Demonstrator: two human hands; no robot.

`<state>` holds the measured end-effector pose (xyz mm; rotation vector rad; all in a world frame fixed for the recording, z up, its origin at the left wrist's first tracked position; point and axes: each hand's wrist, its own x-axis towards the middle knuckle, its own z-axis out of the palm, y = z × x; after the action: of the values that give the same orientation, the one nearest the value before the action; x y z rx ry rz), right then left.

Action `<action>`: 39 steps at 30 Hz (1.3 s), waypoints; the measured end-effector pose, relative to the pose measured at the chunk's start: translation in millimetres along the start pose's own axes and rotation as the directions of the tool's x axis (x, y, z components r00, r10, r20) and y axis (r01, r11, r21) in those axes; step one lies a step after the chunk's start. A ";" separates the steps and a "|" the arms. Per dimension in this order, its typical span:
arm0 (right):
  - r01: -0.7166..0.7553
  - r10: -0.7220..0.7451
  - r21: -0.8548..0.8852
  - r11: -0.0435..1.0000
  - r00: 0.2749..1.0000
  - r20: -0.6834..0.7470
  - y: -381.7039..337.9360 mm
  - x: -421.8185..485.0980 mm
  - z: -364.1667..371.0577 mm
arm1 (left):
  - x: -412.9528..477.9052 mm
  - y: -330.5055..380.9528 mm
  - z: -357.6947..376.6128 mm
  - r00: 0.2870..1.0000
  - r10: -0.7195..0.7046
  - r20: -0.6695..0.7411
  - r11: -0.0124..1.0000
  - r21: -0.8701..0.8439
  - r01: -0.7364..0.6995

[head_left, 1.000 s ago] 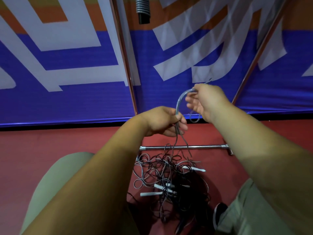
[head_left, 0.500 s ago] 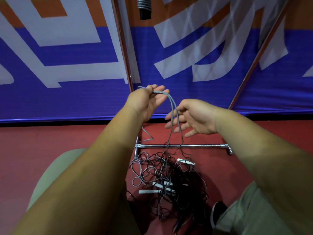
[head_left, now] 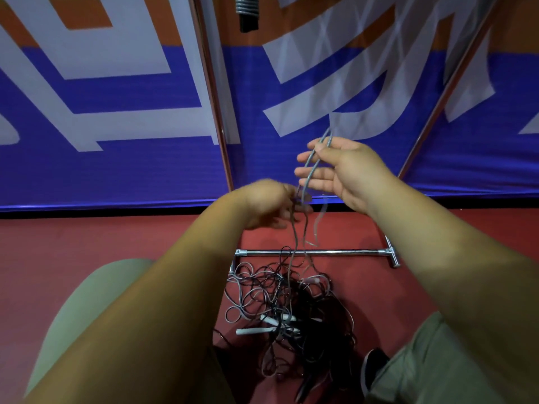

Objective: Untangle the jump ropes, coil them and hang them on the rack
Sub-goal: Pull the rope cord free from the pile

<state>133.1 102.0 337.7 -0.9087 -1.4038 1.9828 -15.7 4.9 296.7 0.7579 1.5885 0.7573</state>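
Note:
A tangled heap of grey and black jump ropes [head_left: 280,301] with white handles [head_left: 250,331] lies on the red floor between my knees. A grey rope strand [head_left: 309,170] rises from the heap in a narrow loop. My right hand [head_left: 341,170] is raised, thumb pinching the top of that loop against its fingers. My left hand [head_left: 271,204], blurred and lower, closes its fingers round the same strands just beneath. The chrome rack [head_left: 315,252] shows its base bar on the floor behind the heap, with poles rising at left and right.
A blue, white and orange banner wall [head_left: 116,141] stands directly behind the rack. A coiled grey item [head_left: 247,10] hangs at the top of the view. My shoe [head_left: 374,365] and trouser knees flank the heap on the red floor [head_left: 58,243].
The left hand dropped from the top of the loop to a lower grip on the strands. The right hand rose from an open reach and took the top of the loop.

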 end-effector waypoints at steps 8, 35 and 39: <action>0.065 -0.048 0.167 0.984 0.994 -0.103 -4.5 9.2 -6.7 | 11.4 -13.3 17.0 0.993 0.040 0.109 0.960 0.272 -0.068; -0.085 0.238 -0.551 0.830 0.948 0.212 21.4 2.0 -3.4 | -7.5 31.3 -23.7 0.943 0.160 -0.290 0.641 -0.696 -0.323; 0.089 0.027 -0.598 0.797 0.983 0.183 9.4 3.2 -1.4 | 2.7 19.4 -20.9 0.985 0.076 -0.153 0.891 -0.433 -0.136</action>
<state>131.7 102.3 327.8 -0.9640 -2.2197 1.6286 -35.4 17.0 313.5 0.4678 1.4201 1.2221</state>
